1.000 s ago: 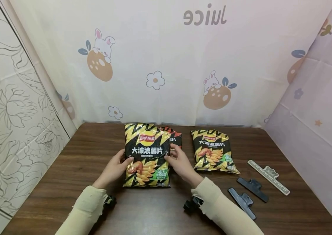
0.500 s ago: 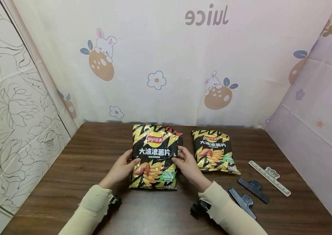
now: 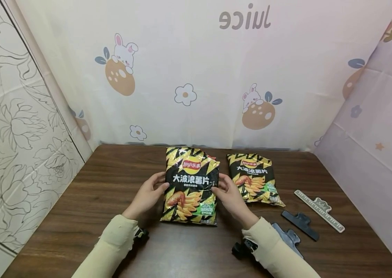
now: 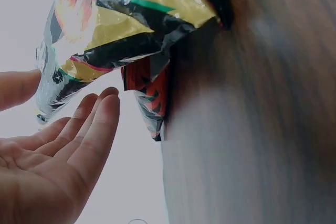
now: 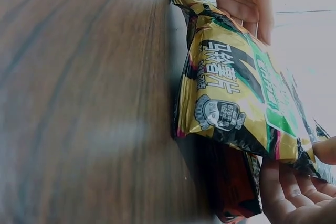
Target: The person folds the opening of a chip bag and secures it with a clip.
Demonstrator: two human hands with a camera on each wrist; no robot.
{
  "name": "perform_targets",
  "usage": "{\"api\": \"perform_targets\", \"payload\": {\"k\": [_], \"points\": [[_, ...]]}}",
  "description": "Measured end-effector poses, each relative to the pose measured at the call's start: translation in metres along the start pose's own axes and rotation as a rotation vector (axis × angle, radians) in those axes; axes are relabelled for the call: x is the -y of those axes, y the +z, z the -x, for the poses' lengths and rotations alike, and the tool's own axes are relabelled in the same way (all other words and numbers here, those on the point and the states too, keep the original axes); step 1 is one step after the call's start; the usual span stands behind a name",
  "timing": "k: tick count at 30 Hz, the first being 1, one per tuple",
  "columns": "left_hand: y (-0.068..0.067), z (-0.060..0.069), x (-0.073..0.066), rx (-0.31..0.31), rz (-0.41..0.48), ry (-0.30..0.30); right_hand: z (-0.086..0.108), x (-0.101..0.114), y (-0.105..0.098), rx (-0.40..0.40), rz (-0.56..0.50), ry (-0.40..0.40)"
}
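Observation:
A black and yellow potato chip bag (image 3: 190, 183) stands tilted back over the table, between my two hands. My left hand (image 3: 148, 196) holds its left edge, thumb in front and fingers behind. At the opposite edge, my right hand (image 3: 233, 199) grips it the same way. The left wrist view shows the left thumb (image 4: 18, 88) at the bag's glossy side. In the right wrist view the bag's lower end (image 5: 226, 85) is near the tabletop, with the right fingers (image 5: 286, 190) under its edge. A red and black bag (image 5: 236, 182) is mostly hidden behind it.
Another black and yellow chip bag (image 3: 251, 179) lies to the right. Farther right are a pale long clip (image 3: 319, 210), a dark clip (image 3: 300, 224) and another dark clip (image 3: 288, 237), partly covered by the right sleeve. A patterned curtain (image 3: 189, 69) hangs behind the table (image 3: 78, 216).
Both hands have carried the held chip bag to the right, so it now covers more of the red bag behind. The second bag and the clips stay where they were.

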State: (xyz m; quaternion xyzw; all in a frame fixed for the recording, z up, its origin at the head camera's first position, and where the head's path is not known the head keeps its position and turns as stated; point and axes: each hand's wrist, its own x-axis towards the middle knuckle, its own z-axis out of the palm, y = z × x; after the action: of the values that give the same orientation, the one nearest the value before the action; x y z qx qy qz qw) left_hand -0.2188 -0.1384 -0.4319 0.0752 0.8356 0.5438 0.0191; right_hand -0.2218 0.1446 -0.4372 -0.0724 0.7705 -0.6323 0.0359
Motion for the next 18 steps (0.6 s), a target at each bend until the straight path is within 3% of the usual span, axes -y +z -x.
{"api": "perform_targets", "payload": {"k": [8, 18], "points": [[0.010, -0.009, -0.004, -0.005, 0.118, -0.023, 0.005, 0.000, -0.010, 0.012, 0.030, 0.017], [0.026, -0.015, -0.009, 0.001, 0.142, -0.008, 0.009, 0.000, -0.024, 0.032, 0.036, 0.016]]}}
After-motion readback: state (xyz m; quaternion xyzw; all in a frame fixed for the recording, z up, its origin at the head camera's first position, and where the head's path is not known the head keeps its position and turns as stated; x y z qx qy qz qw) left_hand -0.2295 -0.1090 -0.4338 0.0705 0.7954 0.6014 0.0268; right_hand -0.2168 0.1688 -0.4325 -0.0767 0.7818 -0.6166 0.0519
